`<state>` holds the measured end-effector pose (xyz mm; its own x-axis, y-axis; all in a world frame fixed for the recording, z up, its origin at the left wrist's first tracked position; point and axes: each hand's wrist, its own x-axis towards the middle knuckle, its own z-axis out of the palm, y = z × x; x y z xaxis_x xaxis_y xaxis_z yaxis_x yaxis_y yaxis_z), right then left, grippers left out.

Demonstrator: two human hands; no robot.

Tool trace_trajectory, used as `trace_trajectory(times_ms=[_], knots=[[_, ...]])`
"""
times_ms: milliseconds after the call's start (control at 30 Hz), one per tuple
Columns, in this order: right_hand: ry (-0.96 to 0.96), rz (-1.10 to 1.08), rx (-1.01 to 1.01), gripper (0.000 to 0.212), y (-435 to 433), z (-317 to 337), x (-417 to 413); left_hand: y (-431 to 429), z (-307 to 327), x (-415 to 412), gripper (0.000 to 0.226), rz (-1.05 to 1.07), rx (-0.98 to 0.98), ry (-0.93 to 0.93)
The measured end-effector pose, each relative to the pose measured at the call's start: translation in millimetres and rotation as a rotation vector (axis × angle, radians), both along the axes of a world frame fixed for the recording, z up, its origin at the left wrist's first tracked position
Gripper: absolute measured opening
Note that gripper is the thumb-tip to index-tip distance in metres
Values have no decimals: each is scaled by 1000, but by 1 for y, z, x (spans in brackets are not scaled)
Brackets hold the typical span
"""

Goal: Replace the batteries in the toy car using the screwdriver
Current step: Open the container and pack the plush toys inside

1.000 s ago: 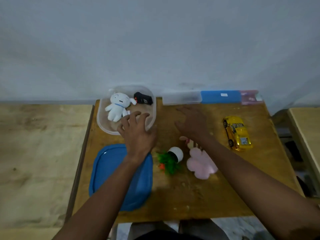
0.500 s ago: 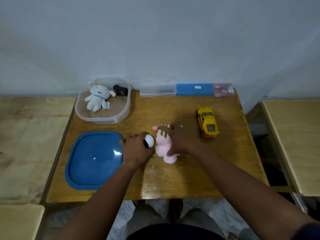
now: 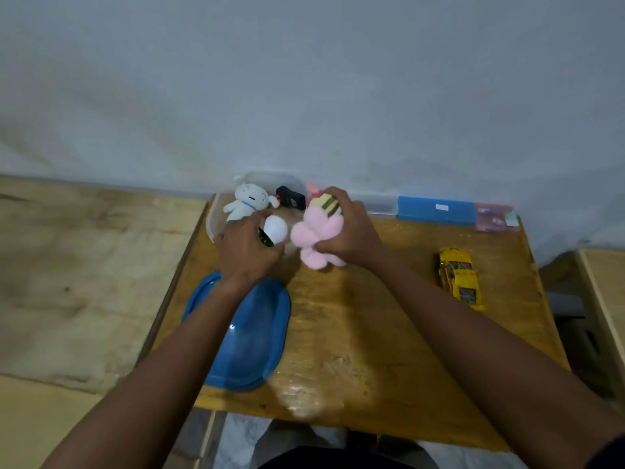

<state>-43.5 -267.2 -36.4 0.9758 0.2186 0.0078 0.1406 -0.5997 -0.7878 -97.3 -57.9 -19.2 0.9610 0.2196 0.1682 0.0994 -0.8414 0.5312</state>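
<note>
The yellow toy car lies on the wooden table at the right, with neither hand touching it. My left hand grips a small toy plant with a white pot over the clear container at the back left. My right hand holds a pink plush toy just right of that container. No screwdriver shows in the view.
Inside the clear container lie a white plush figure and a small black object. A blue lid rests at the table's front left. A clear box, a blue case and a pinkish box line the wall.
Both hands took up the toys from the table's middle and lifted them back towards the clear container. The view shifted; the yellow car stayed put.
</note>
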Motion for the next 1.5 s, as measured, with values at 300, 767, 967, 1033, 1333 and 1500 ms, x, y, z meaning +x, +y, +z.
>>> trace_trajectory(times_ms=[300,767,967,1033,1333,1500], knots=[[58,103,-309,102,113,7,68,84,-14,80,50,-131,-6,224],[68,490,-979,101,140,-44,85,99,-67,118,33,-414,79,477],[62,463,-1022,100,141,-50,82,116,-75,123,48,-543,10,486],[45,423,-1038,101,142,-51,80,118,-77,123,47,-549,3,458],[-111,212,-785,63,135,-31,49,112,-59,97,49,-537,254,215],[-222,-272,-305,35,123,-48,-30,116,-48,28,57,-205,-2,-40]])
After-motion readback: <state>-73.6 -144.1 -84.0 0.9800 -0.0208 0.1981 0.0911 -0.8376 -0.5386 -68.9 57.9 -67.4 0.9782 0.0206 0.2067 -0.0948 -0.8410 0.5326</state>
